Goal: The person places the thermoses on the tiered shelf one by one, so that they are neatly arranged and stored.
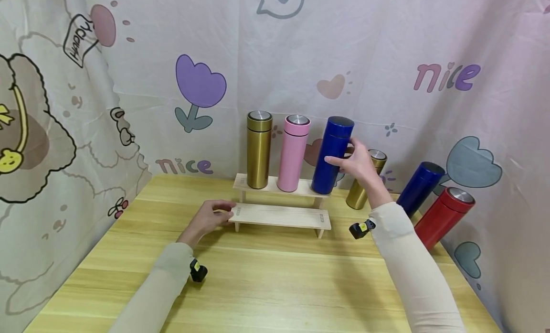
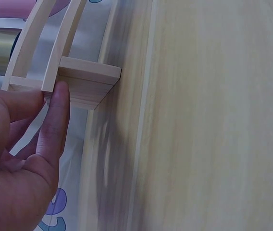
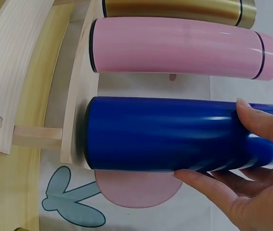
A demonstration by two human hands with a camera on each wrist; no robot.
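A two-tier wooden shelf [image 1: 279, 215] stands on the table. On its upper tier, a gold thermos [image 1: 259, 154] is at the left and a pink thermos [image 1: 293, 156] in the middle. My right hand [image 1: 360, 165] grips a blue thermos [image 1: 330, 156] at the upper tier's right end, thumb and fingers round its upper half. In the right wrist view the blue thermos [image 3: 160, 134] has its base at the shelf board. My left hand [image 1: 210, 217] pinches the left end of the lower tier; the left wrist view shows thumb and fingers [image 2: 55, 125] at the board's edge.
To the right on the table [image 1: 258, 285] stand a second gold thermos [image 1: 357, 194], partly behind my right hand, another blue thermos [image 1: 418, 187] and a red thermos [image 1: 444, 218]. My right forearm partly covers these last two. A printed curtain [image 1: 275, 60] hangs behind the table.
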